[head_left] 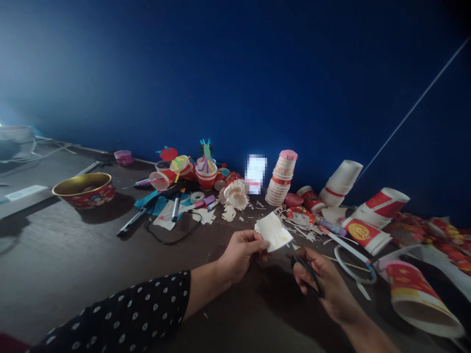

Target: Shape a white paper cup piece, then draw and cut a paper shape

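Note:
My left hand (241, 255) pinches a small piece of white paper (273, 230) just above the dark table. My right hand (324, 284) is closed on a pair of black-handled scissors (303, 262), whose blades point up toward the paper's right edge. A dotted black sleeve covers my left forearm. Paper scraps (300, 230) lie on the table just beyond the paper.
Stacks of red-and-white paper cups (281, 179) stand at the back, with more tipped cups (382, 203) on the right and a large one (419, 299) near my right hand. A gold-lined red bowl (84, 189) sits at left. Markers, tape and decorated cup crafts (191, 171) crowd the middle.

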Demonstrator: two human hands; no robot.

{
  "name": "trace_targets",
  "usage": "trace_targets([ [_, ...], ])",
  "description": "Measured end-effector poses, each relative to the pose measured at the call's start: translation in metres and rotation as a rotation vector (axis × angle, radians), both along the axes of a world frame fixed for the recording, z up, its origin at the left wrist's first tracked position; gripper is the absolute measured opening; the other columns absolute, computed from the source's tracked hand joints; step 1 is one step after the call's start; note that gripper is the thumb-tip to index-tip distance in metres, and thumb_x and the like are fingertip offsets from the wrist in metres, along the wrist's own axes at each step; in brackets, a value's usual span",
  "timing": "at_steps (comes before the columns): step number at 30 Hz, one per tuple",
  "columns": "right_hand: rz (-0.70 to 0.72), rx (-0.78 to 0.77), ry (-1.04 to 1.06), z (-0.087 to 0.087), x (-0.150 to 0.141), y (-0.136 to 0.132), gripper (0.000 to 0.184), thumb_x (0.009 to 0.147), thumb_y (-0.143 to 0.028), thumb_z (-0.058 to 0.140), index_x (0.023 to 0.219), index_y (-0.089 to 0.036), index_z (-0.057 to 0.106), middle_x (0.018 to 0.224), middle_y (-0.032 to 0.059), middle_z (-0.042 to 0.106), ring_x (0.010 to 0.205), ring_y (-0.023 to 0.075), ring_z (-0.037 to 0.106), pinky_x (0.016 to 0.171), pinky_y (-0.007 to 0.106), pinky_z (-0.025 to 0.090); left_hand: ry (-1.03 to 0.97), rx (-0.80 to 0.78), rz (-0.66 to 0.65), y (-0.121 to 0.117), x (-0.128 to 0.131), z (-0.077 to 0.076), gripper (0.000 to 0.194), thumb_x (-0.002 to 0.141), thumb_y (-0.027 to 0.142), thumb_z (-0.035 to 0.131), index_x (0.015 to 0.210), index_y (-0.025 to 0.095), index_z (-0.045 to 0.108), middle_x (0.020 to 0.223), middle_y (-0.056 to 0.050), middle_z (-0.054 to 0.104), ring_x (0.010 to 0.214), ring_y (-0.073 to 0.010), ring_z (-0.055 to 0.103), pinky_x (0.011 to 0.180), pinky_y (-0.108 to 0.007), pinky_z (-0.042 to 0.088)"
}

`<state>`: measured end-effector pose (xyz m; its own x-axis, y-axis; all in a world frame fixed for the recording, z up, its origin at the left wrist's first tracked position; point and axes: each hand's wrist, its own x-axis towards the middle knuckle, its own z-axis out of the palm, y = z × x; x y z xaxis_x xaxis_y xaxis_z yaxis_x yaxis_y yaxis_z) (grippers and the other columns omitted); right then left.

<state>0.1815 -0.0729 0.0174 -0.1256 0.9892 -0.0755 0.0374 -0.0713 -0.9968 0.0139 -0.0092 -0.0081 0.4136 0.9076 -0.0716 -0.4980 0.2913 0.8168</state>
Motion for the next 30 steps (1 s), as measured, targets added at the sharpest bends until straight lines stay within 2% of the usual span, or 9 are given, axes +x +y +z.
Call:
trace_targets([
  [5, -0.025, -0.014, -0.01, 0.003, -0.0032, 0.0002, 0.044, 0.061, -0.052, 0.067, 0.081, -0.017, 0.05, 0.051, -0.0072, 0.044, 0.043, 0.0054, 0.037, 0.042, 0.019, 0.031, -0.005, 0.014, -0.003, 0.0004, -0.0003, -0.0013, 0.023, 0.056, 0.022, 0.072, 0.057, 0.012, 0.051, 0.047, 0.0, 0.054, 0.041, -0.009, 0.049, 0.042, -0.02, 0.033],
  [13, 0.01, 0.038, -0.091, -0.0016, 0.0007, 0.0004, 0.036, 0.071, -0.047, 0.062, 0.084, -0.016, 0.049, 0.054, -0.0064, 0.046, 0.045, 0.0049, 0.04, 0.044, 0.019, 0.031, -0.004, -0.009, 0.004, -0.0004, -0.0005, 0.0014, 0.025, 0.054, 0.022, 0.073, 0.056, 0.012, 0.051, 0.048, 0.001, 0.054, 0.042, -0.009, 0.049, 0.043, -0.02, 0.033],
  [30, -0.039, 0.029, -0.103, -0.0011, -0.0024, 0.0004, 0.036, 0.068, -0.048, 0.063, 0.082, -0.016, 0.051, 0.053, -0.0064, 0.045, 0.044, 0.0056, 0.039, 0.042, 0.02, 0.032, -0.001, -0.005, 0.012, -0.0002, -0.0005, 0.0005, 0.023, 0.055, 0.021, 0.072, 0.056, 0.013, 0.051, 0.047, 0.001, 0.054, 0.041, -0.0091, 0.05, 0.043, -0.02, 0.032],
])
